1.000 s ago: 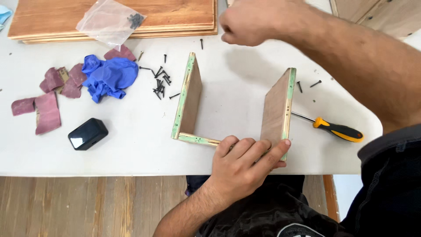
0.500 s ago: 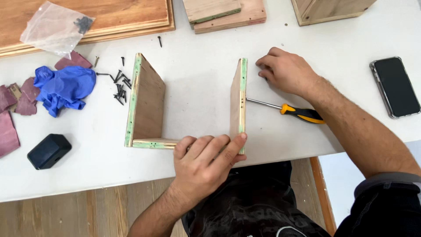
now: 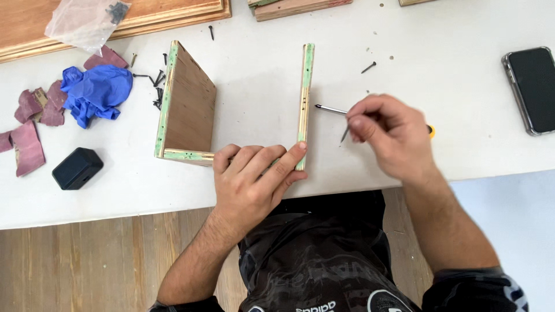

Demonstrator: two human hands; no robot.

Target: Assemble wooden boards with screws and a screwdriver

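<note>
Both forearms are bare from the wrist up, with dark hair along them. The left hand [image 3: 248,185] wears no glove, ring or watch, and its nails are cut short. The right hand [image 3: 390,136] is likewise ungloved and unadorned. At the right elbow a short dark sleeve [image 3: 474,286] ends, with a light printed pattern near its hem. The torso wears a dark T-shirt [image 3: 324,260], creased, with pale lettering and a round emblem low on the chest.

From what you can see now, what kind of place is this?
Probably a home or hobby woodworking bench: an unfinished plywood frame stands on a white table, with loose black screws and sandpaper scraps nearby.
</note>
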